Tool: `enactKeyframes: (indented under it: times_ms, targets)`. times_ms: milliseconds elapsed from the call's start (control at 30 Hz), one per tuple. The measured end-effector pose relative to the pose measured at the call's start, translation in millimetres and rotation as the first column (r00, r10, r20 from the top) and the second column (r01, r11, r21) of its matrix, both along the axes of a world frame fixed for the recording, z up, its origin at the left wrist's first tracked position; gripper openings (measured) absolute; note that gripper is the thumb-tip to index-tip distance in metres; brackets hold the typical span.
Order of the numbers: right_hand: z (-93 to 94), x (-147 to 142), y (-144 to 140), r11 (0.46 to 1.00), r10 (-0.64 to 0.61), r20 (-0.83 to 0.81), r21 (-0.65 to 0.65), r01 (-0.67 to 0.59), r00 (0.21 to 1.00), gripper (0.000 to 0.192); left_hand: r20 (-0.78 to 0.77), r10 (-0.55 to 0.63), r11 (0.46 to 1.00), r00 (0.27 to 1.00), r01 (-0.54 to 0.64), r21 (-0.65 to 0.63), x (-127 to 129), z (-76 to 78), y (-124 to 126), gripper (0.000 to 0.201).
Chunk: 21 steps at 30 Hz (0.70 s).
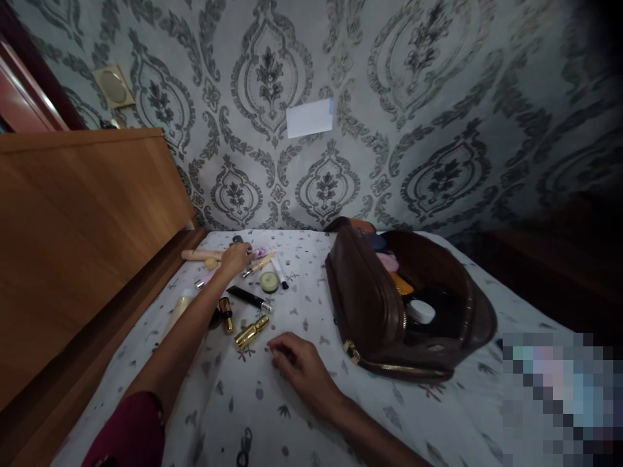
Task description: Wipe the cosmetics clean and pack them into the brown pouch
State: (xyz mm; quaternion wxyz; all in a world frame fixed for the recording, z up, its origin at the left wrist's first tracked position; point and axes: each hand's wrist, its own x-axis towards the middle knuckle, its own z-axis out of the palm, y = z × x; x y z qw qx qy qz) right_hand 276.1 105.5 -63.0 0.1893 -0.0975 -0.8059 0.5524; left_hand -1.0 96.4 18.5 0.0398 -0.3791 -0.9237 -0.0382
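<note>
The person's left arm stretched forward across the printed sheet (311, 311), its elbow bent near a maroon sleeve (129, 431). The left hand (237, 257) was palm-down among the cosmetics, its fingers reaching between a dark green item (237, 239) and a purple-and-white item (261, 252); whether they had closed on anything could not be told. The right forearm slanted in from the lower right, and the right hand (299, 363) lay low over the sheet, fingers loosely curled, thumb and index slightly parted, nothing visible between them. Its fingertips pointed toward a gold bottle (251, 332), just beside but apart. An unzipped brown bag (360, 298) stood to its right.
</note>
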Motion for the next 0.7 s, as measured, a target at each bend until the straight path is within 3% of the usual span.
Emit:
enactKeyframes:
  times_ms: [167,400,600,700]
  targets:
    - [3.4,0.9,-1.0,1.0,-0.008,-0.012,0.015,0.008,1.0,0.021,-0.049,0.02,0.994,0.999,-0.025,-0.104,7.4,-7.7,25.9,0.036]
    - [2.1,1.8,-2.6,0.999,-0.015,-0.011,0.044,0.016,1.0,0.024,-0.062,-0.016,0.982,0.998,0.004,-0.19,17.2,1.9,36.2,0.042]
    - [-2.2,1.5,-2.4,0.999,-0.043,-0.024,0.027,0.044,0.999,0.024,-0.028,0.022,0.984,0.999,-0.027,-0.177,25.8,22.7,14.8,0.045]
    - [-1.9,1.8,-2.3,0.995,-0.037,-0.022,-0.099,0.034,0.999,0.022,0.0,-0.028,0.996,1.0,0.028,-0.09,32.3,30.8,-10.0,0.042]
